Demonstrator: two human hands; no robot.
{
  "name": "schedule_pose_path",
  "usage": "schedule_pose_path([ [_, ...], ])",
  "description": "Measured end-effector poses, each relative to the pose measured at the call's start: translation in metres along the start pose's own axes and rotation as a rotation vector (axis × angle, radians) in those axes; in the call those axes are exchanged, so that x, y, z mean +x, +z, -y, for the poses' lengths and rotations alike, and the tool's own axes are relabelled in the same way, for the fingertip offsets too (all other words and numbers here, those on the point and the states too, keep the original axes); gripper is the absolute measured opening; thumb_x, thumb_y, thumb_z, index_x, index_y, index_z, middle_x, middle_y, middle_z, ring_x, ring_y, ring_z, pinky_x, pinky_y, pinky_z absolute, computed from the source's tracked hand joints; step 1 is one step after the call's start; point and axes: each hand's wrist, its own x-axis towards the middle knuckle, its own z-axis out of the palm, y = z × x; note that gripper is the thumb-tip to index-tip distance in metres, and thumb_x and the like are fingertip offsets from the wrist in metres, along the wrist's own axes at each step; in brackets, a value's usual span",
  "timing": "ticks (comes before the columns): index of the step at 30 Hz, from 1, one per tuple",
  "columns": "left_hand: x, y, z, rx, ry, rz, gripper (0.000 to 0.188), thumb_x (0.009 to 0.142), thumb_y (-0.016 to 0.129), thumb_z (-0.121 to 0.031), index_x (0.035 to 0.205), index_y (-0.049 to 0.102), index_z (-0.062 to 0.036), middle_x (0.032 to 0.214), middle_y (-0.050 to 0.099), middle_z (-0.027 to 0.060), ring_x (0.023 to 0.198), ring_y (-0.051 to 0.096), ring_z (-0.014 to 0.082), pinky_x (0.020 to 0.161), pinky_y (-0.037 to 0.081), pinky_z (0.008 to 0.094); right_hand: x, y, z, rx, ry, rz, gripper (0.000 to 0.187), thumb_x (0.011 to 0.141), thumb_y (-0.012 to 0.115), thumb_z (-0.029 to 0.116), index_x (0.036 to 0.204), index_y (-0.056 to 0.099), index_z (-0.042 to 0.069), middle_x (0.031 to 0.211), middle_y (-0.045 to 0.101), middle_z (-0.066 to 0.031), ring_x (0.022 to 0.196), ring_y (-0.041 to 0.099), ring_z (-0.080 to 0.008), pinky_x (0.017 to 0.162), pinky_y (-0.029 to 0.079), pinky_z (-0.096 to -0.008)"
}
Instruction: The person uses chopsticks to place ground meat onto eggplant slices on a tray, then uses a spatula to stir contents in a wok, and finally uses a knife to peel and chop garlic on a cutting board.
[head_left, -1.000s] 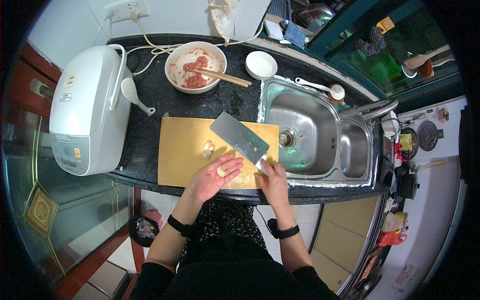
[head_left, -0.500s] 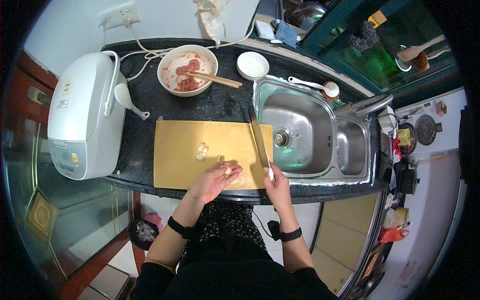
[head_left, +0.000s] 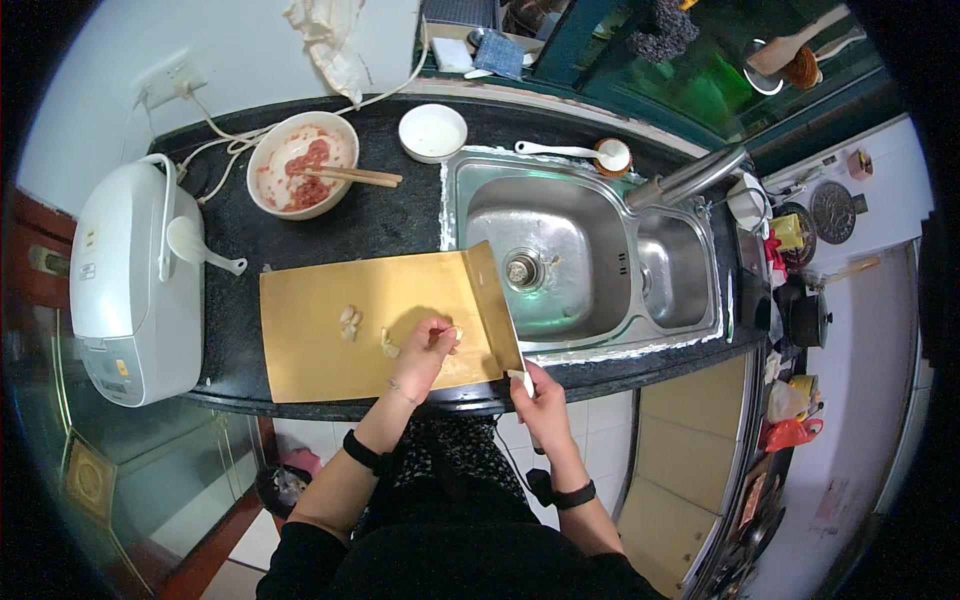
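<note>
A yellow cutting board (head_left: 310, 350) lies along the counter's front edge. Above its right half, my left hand (head_left: 430, 350) is palm down, fingertips pinched on a pale garlic clove (head_left: 458, 333). My right hand (head_left: 543, 402) grips a wide-bladed kitchen knife (head_left: 494, 315) by its handle at the board's right edge. The blade points away from me, its broad face showing. A small group of garlic cloves (head_left: 349, 322) rests on the board's left half. Some pale garlic pieces (head_left: 388, 343) lie just left of my left fingers.
Behind the board stand a bowl of minced meat (head_left: 264, 165) with chopsticks (head_left: 350, 176) and a small white bowl (head_left: 432, 132). A white rice cooker (head_left: 135, 280) with a rice paddle (head_left: 190, 242) is at left. The steel sink (head_left: 580, 300) borders the board's right side.
My left hand has turned from palm up to palm down, with the clove pinched at its fingertips. The knife has tilted, showing more blade face. The whole view has shifted to the right.
</note>
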Motion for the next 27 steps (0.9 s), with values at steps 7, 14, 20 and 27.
schedule_pose_path([
  [7, 0.009, 0.016, 0.005, 0.628, 0.399, -0.229, 0.014, 0.082, 0.061, 0.004, 0.095, 0.056, 0.0016, 0.090, 0.058, 0.0142, 0.073, 0.060, 0.0248, 0.065, 0.050, 0.0344, 0.003, -0.005, -0.008, -0.016, -0.008, 0.085, 0.032, 0.092, 0.056, 0.012, 0.123, 0.058, 0.004, 0.066, 0.055, 0.0036, 0.047, 0.044, -0.0016, 0.042, 0.037, -0.0196],
  [14, -0.002, 0.014, -0.006, 0.775, 0.515, -0.282, 0.020, 0.080, 0.062, 0.003, 0.099, 0.060, 0.0017, 0.089, 0.057, 0.0169, 0.071, 0.060, 0.0280, 0.062, 0.049, 0.0339, -0.003, 0.011, -0.003, -0.205, -0.096, 0.080, 0.027, 0.093, 0.058, 0.018, 0.116, 0.062, 0.004, 0.066, 0.052, 0.0036, 0.057, 0.039, -0.0019, 0.048, 0.034, -0.0213],
  [20, -0.005, 0.011, -0.008, 0.827, 0.540, -0.243, 0.016, 0.078, 0.063, 0.005, 0.094, 0.062, 0.0013, 0.085, 0.056, 0.0157, 0.069, 0.061, 0.0274, 0.060, 0.049, 0.0330, -0.008, 0.023, 0.006, -0.271, -0.068, 0.076, 0.030, 0.090, 0.058, 0.021, 0.117, 0.060, 0.008, 0.068, 0.058, -0.0214, 0.053, 0.059, -0.0273, 0.053, 0.046, -0.0351],
  [27, 0.001, 0.006, -0.005, 0.867, 0.439, -0.173, 0.022, 0.073, 0.057, 0.007, 0.094, 0.061, -0.0007, 0.088, 0.058, 0.0189, 0.076, 0.060, 0.0392, 0.065, 0.051, 0.0426, -0.011, 0.046, 0.010, -0.581, -0.227, 0.053, 0.026, 0.091, 0.054, 0.018, 0.110, 0.057, 0.000, 0.070, 0.061, -0.0238, 0.065, 0.061, -0.0412, 0.057, 0.048, -0.0487],
])
